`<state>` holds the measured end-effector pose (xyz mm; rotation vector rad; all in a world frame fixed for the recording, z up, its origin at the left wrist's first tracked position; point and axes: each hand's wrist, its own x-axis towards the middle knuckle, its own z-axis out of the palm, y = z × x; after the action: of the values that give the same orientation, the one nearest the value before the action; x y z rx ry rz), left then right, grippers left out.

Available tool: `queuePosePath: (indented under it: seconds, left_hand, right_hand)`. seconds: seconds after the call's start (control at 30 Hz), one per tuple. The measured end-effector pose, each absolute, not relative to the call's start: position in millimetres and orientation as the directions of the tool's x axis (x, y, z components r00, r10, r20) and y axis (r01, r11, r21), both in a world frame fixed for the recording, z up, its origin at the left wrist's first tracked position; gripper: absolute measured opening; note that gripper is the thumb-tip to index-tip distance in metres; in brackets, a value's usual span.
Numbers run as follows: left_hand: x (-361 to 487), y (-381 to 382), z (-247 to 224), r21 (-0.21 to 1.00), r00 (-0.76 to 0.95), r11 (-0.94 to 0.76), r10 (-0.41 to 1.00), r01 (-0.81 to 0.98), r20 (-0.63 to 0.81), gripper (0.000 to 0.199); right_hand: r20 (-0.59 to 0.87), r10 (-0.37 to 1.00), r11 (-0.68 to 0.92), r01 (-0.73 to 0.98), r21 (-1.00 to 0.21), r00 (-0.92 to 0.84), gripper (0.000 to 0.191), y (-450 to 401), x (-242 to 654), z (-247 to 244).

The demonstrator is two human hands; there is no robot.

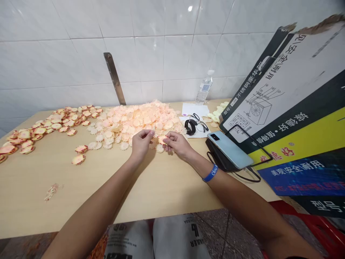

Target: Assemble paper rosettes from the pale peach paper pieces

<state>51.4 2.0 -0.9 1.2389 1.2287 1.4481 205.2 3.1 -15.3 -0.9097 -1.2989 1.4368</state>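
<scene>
Light, flimsy paper rosettes [140, 122] are heaped mid-frame on the counter [67, 183], best taken by the rim. A small piece [153, 128] is pinched by the left hand [140, 141]; a rosette [162, 140] is gripped by the right hand [176, 142].

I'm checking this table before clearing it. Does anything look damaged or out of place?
Yes: a ragged, crumpled scrap lies alone on the wooden table, well away from the pale frilly discs. It looks odd because it is torn-looking and flattened, not round like them.
</scene>
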Motion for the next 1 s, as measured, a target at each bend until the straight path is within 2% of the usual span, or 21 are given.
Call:
queuePosePath:
  seconds: [0.1,0.2,0.27,0.3,0.37,0.43,0.5,0.57,0.67,0.77,0.87,1.0]
  left_hand:
    - [43,10,3,0.984,-0.215,-0.137,0.97,-0.114,0.11,0.028]
    - [18,24,14,0.97,-0.418,-0.177,0.904,-0.168,0.093,0.03]
    - [1,33,19,0.954,-0.564,-0.296,0.797,-0.053,0.216,0.025]
    - [-4,35,20,0.939,-0.563,-0.339,0.764,0.062,0.314,0.02]
    - [-5,36,16,0.853,-0.411,-0.422,0.75,0.306,0.518,0.013]
    - [4,31,8,0.69,-0.128,-0.524,0.743,0.499,0.657,0.02]
    - [16,25,0,0.542,0.102,-0.597,0.722,0.591,0.684,0.03]
    - [25,19,-4,0.489,0.176,-0.616,0.714,0.618,0.678,0.033]
    - [31,9,-2,0.525,0.131,-0.612,0.715,0.592,0.686,0.029]
    - [37,1,4,0.623,0.13,-0.603,0.763,0.498,0.633,0.024]
    - [43,-4,8,0.737,0.208,-0.547,0.836,0.398,0.508,0.021]
    - [45,-6,13,0.895,0.279,-0.344,0.922,0.283,0.267,0.025]
  right_hand:
    - [0.091,0.965,0.048,-0.176,-0.983,-0.246,0.039,2,203,-16]
    - [0.056,0.971,0.022,-0.147,-0.989,-0.234,0.04,2,205,-17]
    - [0.028,0.97,-0.005,-0.136,-0.991,-0.24,0.042,3,206,-18]
    - [0.023,0.967,-0.011,-0.132,-0.991,-0.252,0.042,3,206,-18]
    - [0.032,0.961,0.0,-0.117,-0.993,-0.275,0.041,1,204,-20]
    - [0.061,0.959,0.034,-0.102,-0.994,-0.275,0.04,-1,203,-22]
    - [0.095,0.964,0.072,-0.102,-0.992,-0.25,0.038,-3,202,-25]
    - [0.098,0.971,0.078,-0.099,-0.992,-0.217,0.038,-3,202,-27]
    - [0.036,0.985,0.025,-0.068,-0.997,-0.167,0.042,-2,204,-27]
    - [-0.003,0.993,-0.01,-0.066,-0.998,-0.115,0.046,-2,205,-24]
    - [-0.015,0.997,-0.021,-0.075,-0.997,-0.076,0.051,-3,207,-19]
    - [-0.054,0.995,-0.062,-0.102,-0.993,-0.081,0.059,-5,207,-13]
